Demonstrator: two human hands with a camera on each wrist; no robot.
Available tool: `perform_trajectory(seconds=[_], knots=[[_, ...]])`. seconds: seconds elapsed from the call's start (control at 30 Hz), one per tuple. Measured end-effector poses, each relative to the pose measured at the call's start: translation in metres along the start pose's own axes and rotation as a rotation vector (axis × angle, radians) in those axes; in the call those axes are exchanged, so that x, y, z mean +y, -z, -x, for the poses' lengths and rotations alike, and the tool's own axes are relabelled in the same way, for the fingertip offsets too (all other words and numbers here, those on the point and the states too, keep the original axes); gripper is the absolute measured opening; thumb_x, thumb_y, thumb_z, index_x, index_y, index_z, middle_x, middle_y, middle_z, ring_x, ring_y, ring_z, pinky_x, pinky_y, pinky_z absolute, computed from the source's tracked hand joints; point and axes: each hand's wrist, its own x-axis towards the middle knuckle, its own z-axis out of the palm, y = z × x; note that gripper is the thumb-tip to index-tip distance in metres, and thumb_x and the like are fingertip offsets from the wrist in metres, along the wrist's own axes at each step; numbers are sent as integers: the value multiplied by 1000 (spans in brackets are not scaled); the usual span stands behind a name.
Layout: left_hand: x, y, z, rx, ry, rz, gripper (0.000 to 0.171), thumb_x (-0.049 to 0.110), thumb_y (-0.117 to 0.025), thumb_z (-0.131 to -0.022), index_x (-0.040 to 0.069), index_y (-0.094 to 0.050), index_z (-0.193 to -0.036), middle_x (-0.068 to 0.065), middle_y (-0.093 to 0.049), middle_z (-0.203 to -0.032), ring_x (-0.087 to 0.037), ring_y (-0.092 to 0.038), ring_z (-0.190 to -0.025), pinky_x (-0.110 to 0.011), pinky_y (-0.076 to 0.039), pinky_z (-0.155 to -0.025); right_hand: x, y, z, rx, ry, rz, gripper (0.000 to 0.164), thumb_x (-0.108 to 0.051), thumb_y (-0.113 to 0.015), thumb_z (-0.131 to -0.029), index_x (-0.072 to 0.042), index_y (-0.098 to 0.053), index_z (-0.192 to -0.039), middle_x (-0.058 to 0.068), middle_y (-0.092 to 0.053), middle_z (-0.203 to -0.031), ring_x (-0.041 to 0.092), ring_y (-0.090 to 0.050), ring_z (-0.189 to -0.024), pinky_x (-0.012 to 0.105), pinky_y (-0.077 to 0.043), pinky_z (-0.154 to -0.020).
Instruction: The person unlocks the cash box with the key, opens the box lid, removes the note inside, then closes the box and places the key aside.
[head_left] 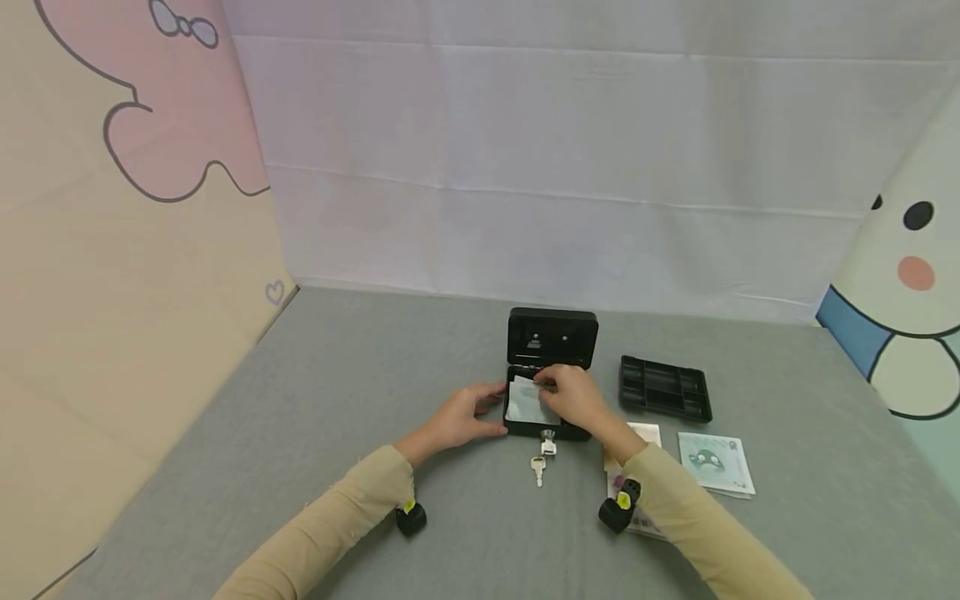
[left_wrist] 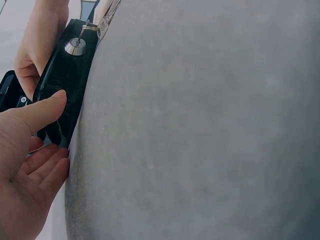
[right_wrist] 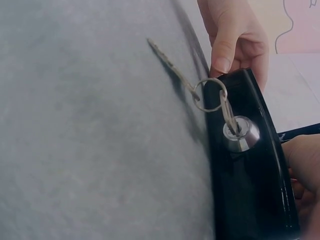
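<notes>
A small black cash box (head_left: 517,428) stands with its lid (head_left: 552,335) raised. Pale green paper notes (head_left: 525,404) lie in its left part. My left hand (head_left: 465,417) rests against the box's left side, its thumb at the front corner and its fingers along the side, fairly straight. My right hand (head_left: 576,398) reaches in from the right and pinches the notes near their upper right edge with bent fingers; the fingertips are partly hidden. A key sits in the front lock (right_wrist: 241,134), and a second key (head_left: 538,469) hangs on its ring.
Right of the box lies a black compartment tray (head_left: 666,387). Nearer me are a stack of green play notes (head_left: 716,463) and pinkish notes (head_left: 645,431), partly under my right forearm. The grey table (head_left: 360,367) ends at a white cloth (head_left: 540,167) behind.
</notes>
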Motion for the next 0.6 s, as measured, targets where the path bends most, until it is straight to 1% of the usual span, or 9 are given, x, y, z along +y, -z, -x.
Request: perform_trajectory(seconds=[0.13,0.37,0.47,0.6], knots=[[0,0,0,-1,3,4,64,9,-75,-74,-8,-45,-129,-20,-49,-129,-28,-53,-112,-35,-48,-91,1,1,0,-4,13,-11,16,-2,-63,-76,-2,-70,-90,8,-67,-88,20,-63,-80,36,-53,-69],[0,-1,0,-1,3,0,63,7,-75,-74,-7,-45,-128,-19,-49,-129,-29,-52,-112,-34,-47,-92,7,10,-3,-40,44,-115,14,3,-64,-75,2,-69,-87,10,-65,-82,19,-60,-71,32,-51,-62],[-1,-1,-1,1,-7,-5,64,7,-75,-73,-9,-45,-127,-21,-49,-128,-30,-53,-112,-34,-48,-91,13,17,-6,-77,56,-156,12,4,-63,-75,3,-69,-85,10,-65,-77,16,-57,-66,28,-50,-58],[-2,-1,-1,0,-10,-7,64,7,-75,-74,-9,-45,-128,-21,-49,-128,-30,-53,-112,-34,-47,-91,17,27,-9,-168,22,-246,12,5,-60,-78,4,-69,-87,10,-65,-77,14,-56,-65,26,-49,-56]])
